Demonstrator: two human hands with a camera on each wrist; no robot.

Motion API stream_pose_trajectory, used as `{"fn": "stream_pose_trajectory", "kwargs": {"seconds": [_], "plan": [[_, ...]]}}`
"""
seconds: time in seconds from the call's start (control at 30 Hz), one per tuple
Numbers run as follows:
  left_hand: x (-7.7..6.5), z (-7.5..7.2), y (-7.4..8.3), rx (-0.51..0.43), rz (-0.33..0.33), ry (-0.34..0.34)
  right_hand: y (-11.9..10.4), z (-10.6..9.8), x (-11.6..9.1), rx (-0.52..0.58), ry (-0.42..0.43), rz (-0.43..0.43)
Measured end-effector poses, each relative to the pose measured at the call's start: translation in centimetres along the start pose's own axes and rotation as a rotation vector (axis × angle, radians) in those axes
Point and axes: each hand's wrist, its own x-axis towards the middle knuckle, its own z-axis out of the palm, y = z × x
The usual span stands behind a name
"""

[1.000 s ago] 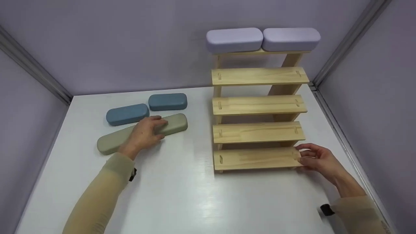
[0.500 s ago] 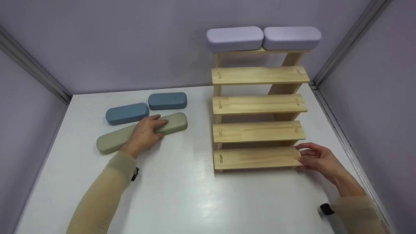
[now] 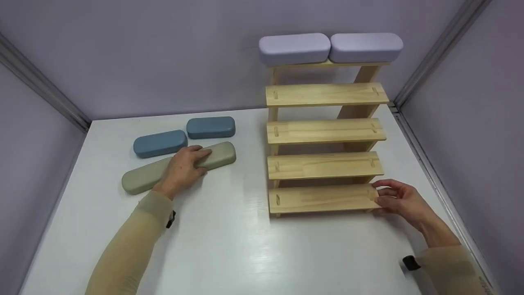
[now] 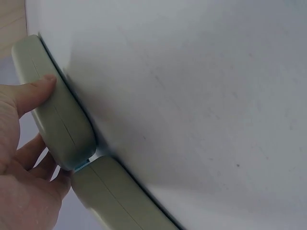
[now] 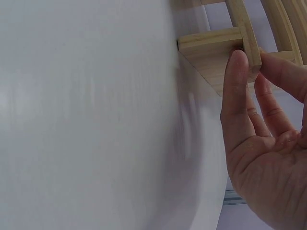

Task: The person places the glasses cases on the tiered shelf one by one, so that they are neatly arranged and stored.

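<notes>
Two sage-green glasses cases lie end to end on the white table; the left wrist view shows the gap and their side seams. My left hand (image 3: 180, 169) reaches over where they meet and holds the right green case (image 3: 222, 155), thumb (image 4: 45, 85) on its seamed side and fingers behind. The left green case (image 3: 143, 178) is partly covered by the hand. At the right, my right hand (image 3: 403, 205) pinches the end of the lowest board (image 3: 323, 199) of a stepped wooden rack, with the thumb (image 5: 236, 72) under the board beside its support.
Two blue glasses cases (image 3: 160, 144) lie just behind the green ones. On the rack's top board stand two lavender glasses cases (image 3: 294, 48). Bare wooden boards (image 3: 325, 132) step down below them. Grey walls (image 3: 163, 57) enclose the table (image 3: 229, 246) behind and at both sides.
Both hands keep their places on the green case and the rack. The left forearm has shifted slightly to the right; the cases and rack look unmoved.
</notes>
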Motion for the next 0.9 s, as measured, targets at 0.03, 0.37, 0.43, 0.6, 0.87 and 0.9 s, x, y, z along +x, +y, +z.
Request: {"fn": "stream_pose_trajectory", "kwargs": {"seconds": [0.03,0.37,0.43,0.6,0.87,0.9], "plan": [[0.0,0.0,0.0,0.0,0.0,-0.003,0.0,0.0,0.0,0.01,0.001,-0.001],[0.2,-0.3,0.2,-0.039,-0.018,-0.02,-0.1,0.1,0.0,0.016,0.003,-0.003],[0.2,-0.3,0.3,-0.044,-0.009,-0.01,-0.1,0.1,0.0,0.016,0.003,-0.001],[0.2,-0.4,0.7,-0.059,0.006,-0.001,-0.2,0.1,-0.1,0.012,-0.005,-0.002],[0.0,-0.9,1.2,-0.08,0.03,0.013,-0.1,0.1,-0.1,0.017,-0.007,-0.003],[-0.1,-1.0,1.3,-0.081,0.028,0.013,-0.1,0.1,-0.1,0.013,-0.005,-0.002]]}}
